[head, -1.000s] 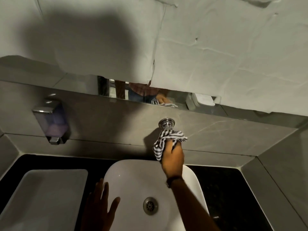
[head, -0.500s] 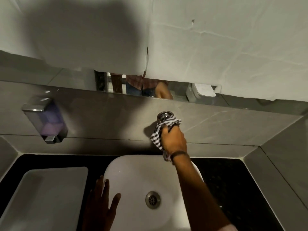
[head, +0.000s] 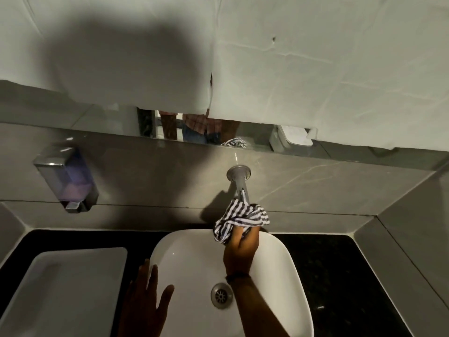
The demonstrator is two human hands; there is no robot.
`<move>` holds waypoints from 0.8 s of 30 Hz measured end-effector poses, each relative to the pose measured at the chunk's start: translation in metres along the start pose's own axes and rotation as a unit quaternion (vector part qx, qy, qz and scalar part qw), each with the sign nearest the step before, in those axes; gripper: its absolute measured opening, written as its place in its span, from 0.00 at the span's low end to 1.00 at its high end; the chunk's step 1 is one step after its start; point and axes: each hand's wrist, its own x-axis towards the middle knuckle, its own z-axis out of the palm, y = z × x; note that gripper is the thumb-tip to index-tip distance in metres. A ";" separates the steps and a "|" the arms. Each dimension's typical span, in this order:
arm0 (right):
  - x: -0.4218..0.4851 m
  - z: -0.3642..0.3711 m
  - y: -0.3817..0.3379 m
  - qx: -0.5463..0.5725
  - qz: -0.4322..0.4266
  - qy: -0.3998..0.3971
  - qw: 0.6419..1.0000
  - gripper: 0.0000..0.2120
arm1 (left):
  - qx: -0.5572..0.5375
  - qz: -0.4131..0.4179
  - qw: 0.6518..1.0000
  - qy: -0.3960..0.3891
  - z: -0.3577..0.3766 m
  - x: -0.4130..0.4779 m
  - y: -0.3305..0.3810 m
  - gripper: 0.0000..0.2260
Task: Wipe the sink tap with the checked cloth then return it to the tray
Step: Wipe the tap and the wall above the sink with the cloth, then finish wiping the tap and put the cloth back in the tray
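A bathroom sink is seen from above, in dim light. The right hand [head: 240, 251] is clenched around a bunched black-and-white checked cloth [head: 240, 221], which is pressed over the outer end of a chrome tap [head: 239, 182] fixed to the grey tiled wall [head: 315, 186]. The spout's tip is hidden by the cloth, so only the round wall plate and the upper part of the pipe can be seen. A dark band is worn on the right wrist, and the forearm is cut off at the bottom edge.

The left hand [head: 145, 302] is laid flat, fingers spread and holding nothing, on the left rim of the white basin [head: 286, 276]; its wrist is cut off by the frame. A metal drain [head: 221, 294] is partly covered by the right forearm.

To the left of the basin, a white tray [head: 63, 288] sits on the black counter [head: 340, 276], its lower corner out of view. A soap dispenser [head: 66, 178] is mounted on the wall at left. Above the tap, a mirror strip [head: 199, 132] is mostly covered by pale sheeting [head: 315, 69]; what looks like the cloth's reflection is faintly visible there.
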 end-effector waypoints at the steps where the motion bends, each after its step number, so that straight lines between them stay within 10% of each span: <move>1: 0.001 0.001 0.002 0.014 0.010 0.006 1.000 0.26 | 0.003 0.002 1.000 0.004 0.003 0.001 -0.002 0.41; 6: -0.023 -0.006 0.004 0.107 0.141 -0.016 0.984 0.18 | -0.019 0.005 1.000 0.009 0.003 -0.008 -0.004 0.35; 11: -0.066 -0.039 -0.006 0.465 0.357 -0.125 0.800 0.26 | -0.091 0.012 0.995 0.038 -0.027 -0.017 0.011 0.30; 15: -0.098 -0.055 -0.021 0.418 0.498 -0.263 0.713 0.24 | -0.414 -0.248 0.865 -0.134 -0.082 -0.030 0.031 0.40; 19: -0.118 -0.045 -0.046 0.403 0.582 -0.360 0.608 0.39 | -0.556 -0.285 0.738 -0.256 -0.121 -0.045 0.008 0.32; 24: -0.141 0.004 -0.077 0.221 0.618 -0.473 0.588 0.33 | -0.585 -0.225 0.751 -0.207 -0.141 -0.080 -0.044 0.17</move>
